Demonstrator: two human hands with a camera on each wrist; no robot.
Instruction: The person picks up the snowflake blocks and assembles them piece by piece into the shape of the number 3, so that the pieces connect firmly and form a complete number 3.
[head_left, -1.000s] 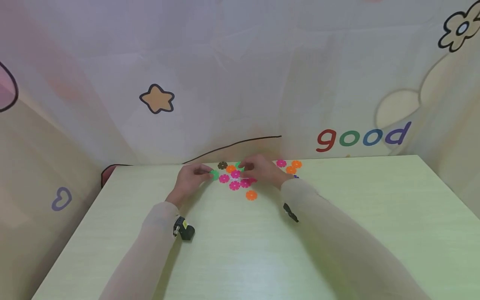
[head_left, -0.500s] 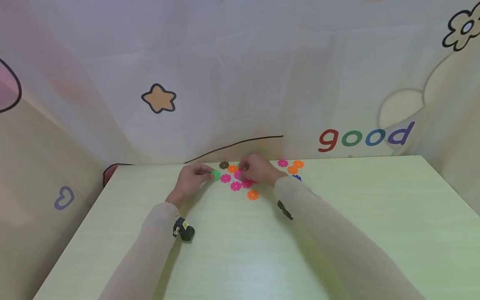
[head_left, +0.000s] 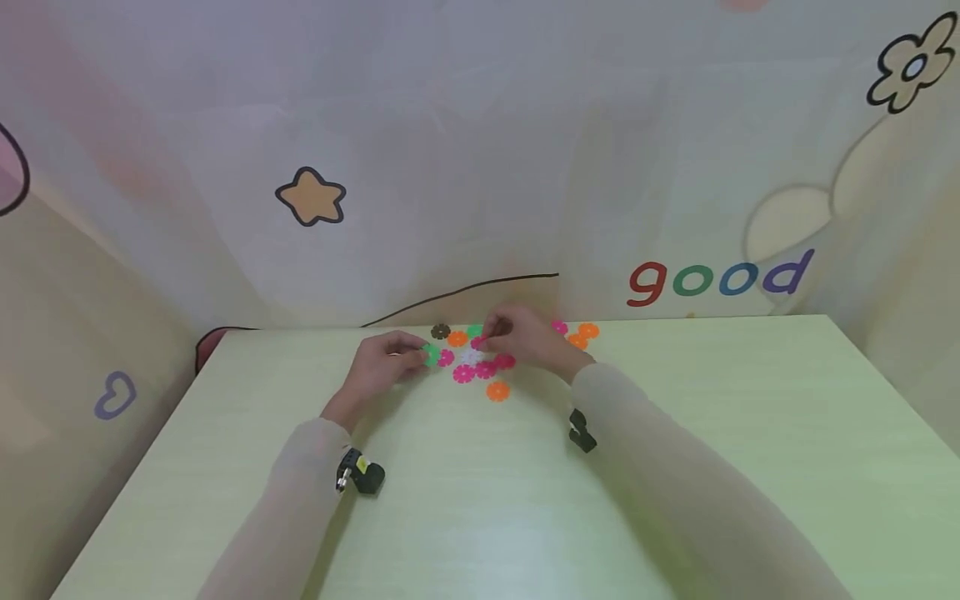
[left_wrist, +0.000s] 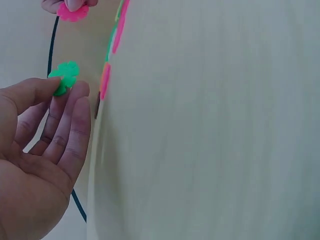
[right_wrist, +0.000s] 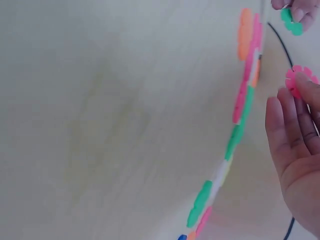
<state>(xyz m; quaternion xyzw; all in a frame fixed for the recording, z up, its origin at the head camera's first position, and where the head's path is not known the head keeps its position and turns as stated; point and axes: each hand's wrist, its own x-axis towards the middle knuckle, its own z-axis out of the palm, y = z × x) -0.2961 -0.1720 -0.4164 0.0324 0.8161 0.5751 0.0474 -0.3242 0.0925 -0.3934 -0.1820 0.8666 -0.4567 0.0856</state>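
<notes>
Left hand: the left hand [head_left: 382, 360] pinches a green flower piece [head_left: 431, 355] between thumb and fingers [left_wrist: 70, 107], the other fingers loosely extended; the piece sits just left of the pile, at the same spot as a second ago.
Right hand: the right hand [head_left: 525, 337] has lifted a little off the pile and now pinches a pink flower piece [head_left: 477, 342] at its fingertips [right_wrist: 302, 82]; half a second ago it was down among the pieces.
What that means: each hand has one piece in a pinch, green left and pink right, held apart with a gap between them; to my eye they are not yet joined.
Gap in the pile: where the hand was, a pale spot [head_left: 471, 357] shows among the pink pieces [head_left: 463, 373]; I cannot tell whether it is a white piece or bare table.
Loose pieces: an orange piece [head_left: 498, 391] lies nearest the person, another orange [head_left: 457, 338] and a dark one [head_left: 441, 332] lie at the far edge, more orange ones [head_left: 583, 334] right of the hand.
Containers: none in view; every piece lies flat and loose on the table [head_left: 675, 467].
Backdrop: a printed cloth [head_left: 450, 167] with a star and the word "good" hangs behind.
</notes>
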